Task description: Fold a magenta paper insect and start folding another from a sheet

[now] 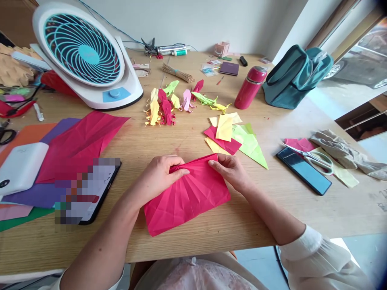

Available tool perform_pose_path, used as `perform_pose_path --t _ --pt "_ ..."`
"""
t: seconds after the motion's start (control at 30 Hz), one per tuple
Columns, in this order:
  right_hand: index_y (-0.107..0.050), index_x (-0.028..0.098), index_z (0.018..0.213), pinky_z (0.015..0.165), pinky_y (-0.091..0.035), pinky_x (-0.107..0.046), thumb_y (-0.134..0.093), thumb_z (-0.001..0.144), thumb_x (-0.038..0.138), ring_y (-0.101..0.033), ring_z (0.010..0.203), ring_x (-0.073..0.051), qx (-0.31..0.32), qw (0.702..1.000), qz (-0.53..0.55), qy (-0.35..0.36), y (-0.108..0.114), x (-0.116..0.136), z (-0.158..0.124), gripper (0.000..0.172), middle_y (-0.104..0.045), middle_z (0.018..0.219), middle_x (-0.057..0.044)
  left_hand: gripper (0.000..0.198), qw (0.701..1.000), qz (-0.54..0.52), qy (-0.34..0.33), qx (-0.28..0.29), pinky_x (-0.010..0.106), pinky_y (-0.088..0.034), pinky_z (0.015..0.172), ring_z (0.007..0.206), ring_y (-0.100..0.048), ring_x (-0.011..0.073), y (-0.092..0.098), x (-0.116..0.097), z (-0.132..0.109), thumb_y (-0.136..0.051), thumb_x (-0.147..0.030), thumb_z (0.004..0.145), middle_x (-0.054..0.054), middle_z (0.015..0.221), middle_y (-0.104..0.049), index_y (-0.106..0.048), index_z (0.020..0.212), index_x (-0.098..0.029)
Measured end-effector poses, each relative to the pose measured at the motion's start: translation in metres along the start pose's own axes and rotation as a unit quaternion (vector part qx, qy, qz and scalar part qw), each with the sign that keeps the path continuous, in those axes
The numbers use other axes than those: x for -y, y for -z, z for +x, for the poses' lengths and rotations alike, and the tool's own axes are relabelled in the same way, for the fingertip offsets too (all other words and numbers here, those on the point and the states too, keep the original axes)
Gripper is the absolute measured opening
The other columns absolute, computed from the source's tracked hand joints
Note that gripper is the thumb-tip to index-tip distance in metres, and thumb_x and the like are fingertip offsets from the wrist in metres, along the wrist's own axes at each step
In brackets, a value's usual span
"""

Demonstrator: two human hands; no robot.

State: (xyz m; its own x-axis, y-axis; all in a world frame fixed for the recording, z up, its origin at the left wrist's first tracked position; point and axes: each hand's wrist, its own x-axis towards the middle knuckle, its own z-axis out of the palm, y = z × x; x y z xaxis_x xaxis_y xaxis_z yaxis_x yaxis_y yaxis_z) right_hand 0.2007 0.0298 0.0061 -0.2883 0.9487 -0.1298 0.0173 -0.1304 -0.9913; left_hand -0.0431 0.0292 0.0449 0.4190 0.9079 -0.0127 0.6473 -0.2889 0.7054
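A creased red paper sheet (187,197) lies on the wooden table (211,237) near its front edge, with fan-like fold lines radiating from its top. My left hand (160,173) presses on the sheet's upper left, fingers pinched together on a fold. My right hand (231,171) pinches the sheet's upper right edge. Both hands are closed on the paper.
Folded paper figures (169,104) and loose paper pieces (229,137) lie behind the sheet. A fan (84,52) stands at back left, a red bottle (250,88) and teal bag (296,74) at back right. A phone (304,170), scissors (317,158), tablet (90,193) and coloured sheets (78,141) flank the hands.
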Motion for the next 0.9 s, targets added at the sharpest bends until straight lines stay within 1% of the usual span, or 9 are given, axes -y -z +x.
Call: perform_pose_path --t 0.1,0.23,0.33,0.43,0.5,0.63,0.77,0.83,0.9 --pt "-0.060 0.019 0.067 0.052 -0.038 -0.024 -0.083 0.071 0.063 -0.045 0.057 -0.010 -0.009 1.000 0.027 -0.006 -0.004 -0.001 -0.001 0.050 -0.054 0.063 0.003 0.026 1.000 -0.007 0.011 0.019 0.023 -0.039 0.063 0.071 -0.061 0.0137 0.002 0.000 -0.004 -0.061 -0.040 0.092 -0.003 0.076 -0.066 -0.068 0.078 -0.019" --pt "-0.061 0.019 0.066 0.053 -0.041 -0.025 -0.087 0.066 0.060 -0.048 0.057 -0.011 -0.016 0.997 0.069 -0.020 -0.007 -0.002 -0.002 0.048 -0.058 0.064 0.002 0.026 0.998 -0.008 0.040 0.045 0.024 -0.039 0.063 0.073 -0.061 0.0149 0.003 -0.002 -0.003 -0.061 -0.041 0.091 -0.002 0.077 -0.068 -0.071 0.079 -0.019" --pt "-0.060 0.020 0.065 0.051 -0.038 -0.025 -0.088 0.065 0.059 -0.046 0.055 -0.010 -0.031 0.997 0.068 -0.024 -0.005 -0.004 -0.001 0.048 -0.057 0.062 0.003 0.030 0.996 0.008 0.044 0.077 0.024 -0.035 0.059 0.068 -0.058 0.0146 0.006 -0.011 0.003 -0.058 -0.042 0.091 -0.003 0.070 -0.064 -0.065 0.073 -0.019" --pt "-0.062 0.020 0.066 0.051 -0.037 -0.025 -0.086 0.066 0.060 -0.047 0.054 -0.011 -0.040 0.997 0.063 -0.028 -0.002 -0.006 0.000 0.047 -0.059 0.063 0.002 0.037 0.991 0.056 0.036 0.116 0.026 -0.028 0.054 0.058 -0.049 0.0140 0.009 -0.024 0.019 -0.059 -0.045 0.087 -0.003 0.058 -0.053 -0.052 0.062 -0.020" --pt "-0.064 0.020 0.068 0.051 -0.039 -0.026 -0.085 0.067 0.060 -0.048 0.055 -0.011 -0.047 0.996 0.069 -0.020 0.000 -0.006 0.001 0.046 -0.061 0.065 0.002 0.035 0.987 0.073 0.030 0.139 0.027 -0.025 0.053 0.056 -0.045 0.0137 0.011 -0.030 0.033 -0.060 -0.043 0.084 -0.004 0.056 -0.049 -0.049 0.061 -0.020" --pt "-0.067 0.020 0.071 0.054 -0.043 -0.026 -0.087 0.066 0.058 -0.052 0.057 -0.012 -0.063 0.995 0.077 0.011 0.005 -0.005 0.003 0.044 -0.063 0.066 0.001 0.033 0.979 0.089 -0.006 0.183 0.027 -0.024 0.054 0.055 -0.038 0.0125 0.012 -0.029 0.063 -0.060 -0.037 0.080 -0.005 0.056 -0.041 -0.042 0.058 -0.020" --pt "-0.067 0.019 0.073 0.057 -0.046 -0.028 -0.088 0.063 0.060 -0.054 0.058 -0.013 -0.081 0.994 0.072 0.019 0.012 -0.001 0.004 0.047 -0.064 0.066 0.001 0.031 0.972 0.056 -0.036 0.228 0.026 -0.026 0.056 0.058 -0.039 0.0120 0.013 -0.023 0.081 -0.060 -0.043 0.081 -0.005 0.061 -0.044 -0.051 0.063 -0.019" --pt "-0.068 0.019 0.075 0.058 -0.047 -0.028 -0.087 0.063 0.062 -0.056 0.060 -0.014 -0.080 0.994 0.071 0.021 0.013 0.000 0.004 0.048 -0.066 0.068 0.001 0.031 0.975 0.036 -0.043 0.214 0.025 -0.027 0.056 0.060 -0.040 0.0119 0.013 -0.023 0.082 -0.060 -0.045 0.083 -0.005 0.062 -0.046 -0.056 0.067 -0.018" --pt "-0.068 0.020 0.075 0.056 -0.046 -0.028 -0.087 0.063 0.062 -0.056 0.060 -0.014 -0.075 0.995 0.064 0.027 0.014 0.000 0.004 0.048 -0.065 0.067 0.001 0.031 0.982 0.009 -0.057 0.181 0.024 -0.029 0.058 0.062 -0.043 0.0120 0.010 -0.026 0.077 -0.060 -0.044 0.084 -0.005 0.063 -0.049 -0.061 0.070 -0.017"
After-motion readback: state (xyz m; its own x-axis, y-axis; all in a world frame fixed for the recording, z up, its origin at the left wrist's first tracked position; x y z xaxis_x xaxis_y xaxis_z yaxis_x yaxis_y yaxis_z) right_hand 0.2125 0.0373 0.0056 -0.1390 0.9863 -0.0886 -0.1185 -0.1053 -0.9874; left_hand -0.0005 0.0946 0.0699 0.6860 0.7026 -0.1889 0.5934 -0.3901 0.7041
